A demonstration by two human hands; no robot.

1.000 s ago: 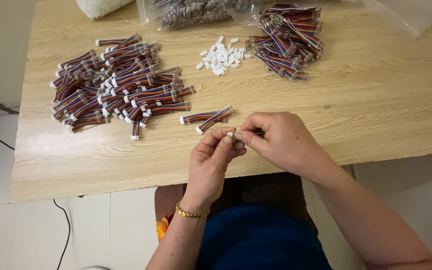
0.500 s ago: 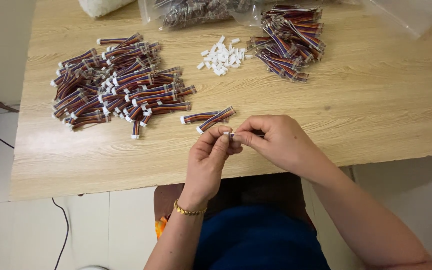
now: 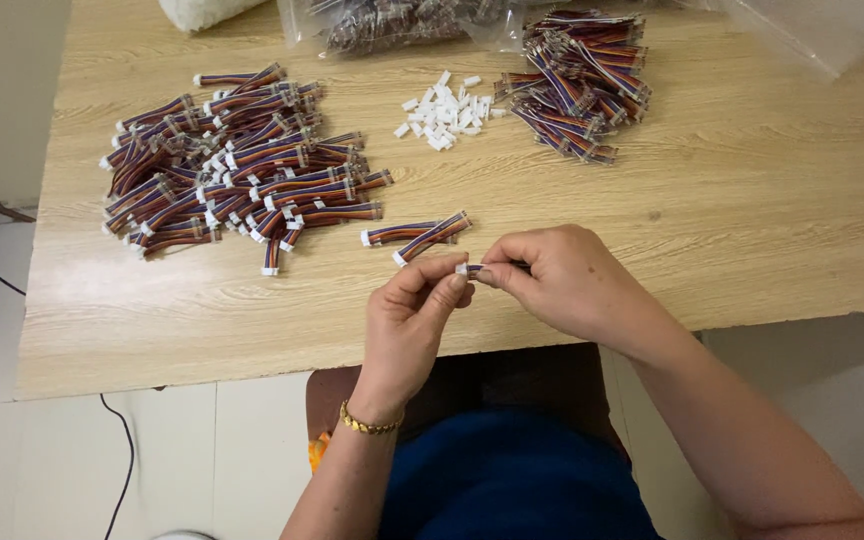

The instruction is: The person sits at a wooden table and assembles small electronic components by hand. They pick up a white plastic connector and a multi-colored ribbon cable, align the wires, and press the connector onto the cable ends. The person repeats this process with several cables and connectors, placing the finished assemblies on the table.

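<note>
While the right hand (image 3: 572,285) pinches a short multicoloured ribbon cable (image 3: 476,269) between thumb and forefinger, the left hand (image 3: 414,318) closes its own thumb and fingertips on the small white plastic connector (image 3: 461,268) at the cable's tip, so both hands meet just above the near edge of the pale wooden table (image 3: 752,220). Against the pictures from a second and half a second ago, hardly anything has shifted: the hands sit in the same spot, the fingertips pressed a touch closer together, which I judge to mean the connector is being seated on the cable end rather than freshly picked up. Just beyond the left fingers lie two finished cables (image 3: 417,236) with white ends, apart from the rest. Farther left spreads a large heap of similar striped cables with white ends (image 3: 232,165). Towards the far side sits a small cluster of loose white connectors (image 3: 444,110), and beside it, to the right, a second heap of cables (image 3: 577,85). Clear plastic bags (image 3: 402,20) rest along the far edge.
</note>
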